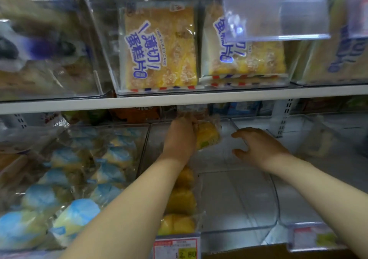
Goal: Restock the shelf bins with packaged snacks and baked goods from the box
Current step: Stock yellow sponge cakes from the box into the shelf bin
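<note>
My left hand (180, 137) reaches deep into a clear bin (239, 199) on the lower shelf and grips a clear-wrapped yellow pastry packet (209, 134) at the back of the bin. Under my left forearm lies a row of similar yellow packets (181, 201) along the bin's left side. My right hand (258, 146) hovers to the right of the held packet, fingers spread and relaxed, holding nothing. The rest of this bin's floor is bare.
The bin to the left holds several blue-and-yellow wrapped cakes (65, 181). On the upper shelf (199, 97) stand bins of thin sliced cake packs (159, 48). A price tag (177, 247) hangs at the front edge, beside a cardboard box edge (249, 252).
</note>
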A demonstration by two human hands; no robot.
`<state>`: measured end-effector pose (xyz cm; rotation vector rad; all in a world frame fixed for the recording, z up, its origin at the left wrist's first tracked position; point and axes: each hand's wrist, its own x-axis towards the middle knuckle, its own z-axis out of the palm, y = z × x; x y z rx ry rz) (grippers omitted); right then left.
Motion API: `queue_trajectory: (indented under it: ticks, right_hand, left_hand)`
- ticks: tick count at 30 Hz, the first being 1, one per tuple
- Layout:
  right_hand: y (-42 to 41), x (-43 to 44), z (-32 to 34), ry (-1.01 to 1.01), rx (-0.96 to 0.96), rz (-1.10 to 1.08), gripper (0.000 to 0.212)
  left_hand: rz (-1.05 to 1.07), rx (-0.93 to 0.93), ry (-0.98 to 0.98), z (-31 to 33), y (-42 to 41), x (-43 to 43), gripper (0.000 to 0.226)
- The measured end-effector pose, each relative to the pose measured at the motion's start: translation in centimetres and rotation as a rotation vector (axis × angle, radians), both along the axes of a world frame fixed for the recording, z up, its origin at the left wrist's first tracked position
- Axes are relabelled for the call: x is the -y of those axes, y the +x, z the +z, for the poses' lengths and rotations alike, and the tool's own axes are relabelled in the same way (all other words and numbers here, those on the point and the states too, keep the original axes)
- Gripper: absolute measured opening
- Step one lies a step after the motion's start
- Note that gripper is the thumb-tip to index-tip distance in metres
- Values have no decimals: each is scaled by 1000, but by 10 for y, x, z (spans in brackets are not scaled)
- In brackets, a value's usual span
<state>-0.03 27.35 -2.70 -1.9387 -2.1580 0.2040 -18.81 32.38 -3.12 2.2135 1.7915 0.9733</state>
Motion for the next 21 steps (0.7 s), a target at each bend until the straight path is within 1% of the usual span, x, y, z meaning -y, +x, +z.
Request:
queue_trajectory:
  ticks: [2, 5, 8, 11, 14, 16, 18, 19, 21]
  right_hand:
    - [9, 1, -7, -69, -139, 15, 54]
    - [14, -1, -16, -63, -269, 38, 50]
    - [17, -3, -21, -43, -308, 48, 45]
    - [19, -5, -24, -40, -342, 61, 42]
    - [19, -8, -25, -30, -354, 61, 40]
    - [19, -7, -26, -26, -363, 58, 39]
    - [19, -7, -26, -29, -374, 58, 39]
    - [19, -7, -26, -31, -382, 59, 39]
    - [19, -7, -25, -37, -398, 56, 38]
  left_hand:
    - [-59, 16, -48, -1, 19, -9, 18]
    - [-80, 17, -93, -4, 34, -24, 19]
    - [-88, 71, -114, -9, 32, -38, 15]
    - [-115, 67, -181, -19, 26, -49, 9]
    - [-120, 74, -222, -31, 27, -58, 11]
    - [-125, 56, -283, -38, 30, -62, 13]
    - [-141, 55, -356, -45, 32, -64, 11]
    - [-162, 23, -382, -48, 33, -64, 11]
    - [-225, -98, -376, -54, 35, -64, 27]
